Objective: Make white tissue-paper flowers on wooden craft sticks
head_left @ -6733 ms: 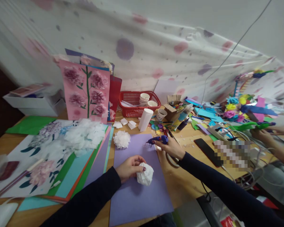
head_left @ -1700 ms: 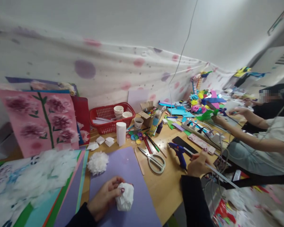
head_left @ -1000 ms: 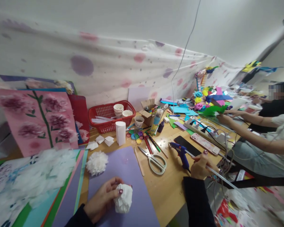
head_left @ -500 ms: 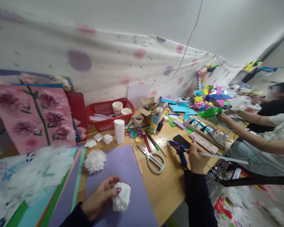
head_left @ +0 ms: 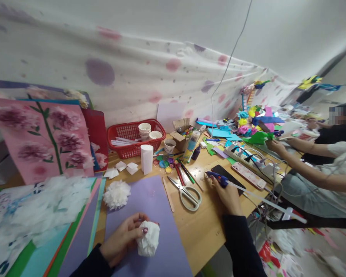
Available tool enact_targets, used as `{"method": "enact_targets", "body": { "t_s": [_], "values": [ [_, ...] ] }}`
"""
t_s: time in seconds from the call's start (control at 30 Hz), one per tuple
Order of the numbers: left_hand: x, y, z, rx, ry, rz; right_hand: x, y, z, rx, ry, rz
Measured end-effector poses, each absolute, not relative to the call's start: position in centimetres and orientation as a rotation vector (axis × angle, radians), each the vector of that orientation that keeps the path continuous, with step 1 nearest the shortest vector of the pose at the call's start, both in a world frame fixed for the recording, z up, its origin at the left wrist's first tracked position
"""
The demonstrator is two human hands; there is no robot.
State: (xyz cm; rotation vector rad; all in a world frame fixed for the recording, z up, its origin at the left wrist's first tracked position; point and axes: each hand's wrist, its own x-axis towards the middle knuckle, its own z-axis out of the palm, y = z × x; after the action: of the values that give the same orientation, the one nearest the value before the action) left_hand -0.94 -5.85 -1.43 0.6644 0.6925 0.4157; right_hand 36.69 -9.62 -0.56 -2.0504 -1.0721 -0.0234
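Crumpled white paper (head_left: 148, 239) is pinched in my left hand (head_left: 127, 234), above the lower part of a purple sheet (head_left: 152, 200). A fluffy white paper flower (head_left: 117, 195) lies on that sheet's upper left. My right hand (head_left: 228, 195) is wrapped round a blue glue gun (head_left: 219, 178) at the table's right side, its nozzle pointing left and a long pale glue stick (head_left: 271, 204) sticking out behind. Beneath the gun is a black phone (head_left: 233, 179). Scissors (head_left: 188, 196) and a wooden stick (head_left: 169, 194) lie between my hands.
Behind stand a red basket (head_left: 123, 150), a white paper roll (head_left: 147, 159), a paper cup (head_left: 170, 146) and open paint pots. A power strip (head_left: 242, 159) with cables runs along the right. A person's hands (head_left: 276, 146) hold green paper there. Coloured sheets lie at left.
My right hand has closed round the glue gun, which is now raised and turned level rather than hanging handle-down. My left hand and the white paper have hardly moved.
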Motion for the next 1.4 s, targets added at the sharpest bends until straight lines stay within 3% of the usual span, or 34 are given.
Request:
{"method": "enact_targets", "body": {
  "t_s": [0.17,0.3,0.43,0.7,1.4],
  "values": [
    [-0.8,-5.9,-1.3,0.675,0.687,0.428,35.5,-11.1,3.0,-1.963,-1.009,0.215],
    [-0.7,-6.0,-1.0,0.686,0.69,0.431,31.4,-10.9,6.0,-1.857,-1.322,0.547],
    [-0.7,-5.9,-1.1,0.703,0.683,0.448,26.1,-8.5,5.6,-1.833,-1.564,0.771],
    [-0.6,-5.9,-1.5,0.705,0.655,0.457,22.4,-5.5,3.5,-1.861,-1.855,0.502],
    [-0.6,-5.8,-1.7,0.723,0.673,0.457,22.9,-5.5,3.2,-1.89,-1.96,0.482]
  ]
}}
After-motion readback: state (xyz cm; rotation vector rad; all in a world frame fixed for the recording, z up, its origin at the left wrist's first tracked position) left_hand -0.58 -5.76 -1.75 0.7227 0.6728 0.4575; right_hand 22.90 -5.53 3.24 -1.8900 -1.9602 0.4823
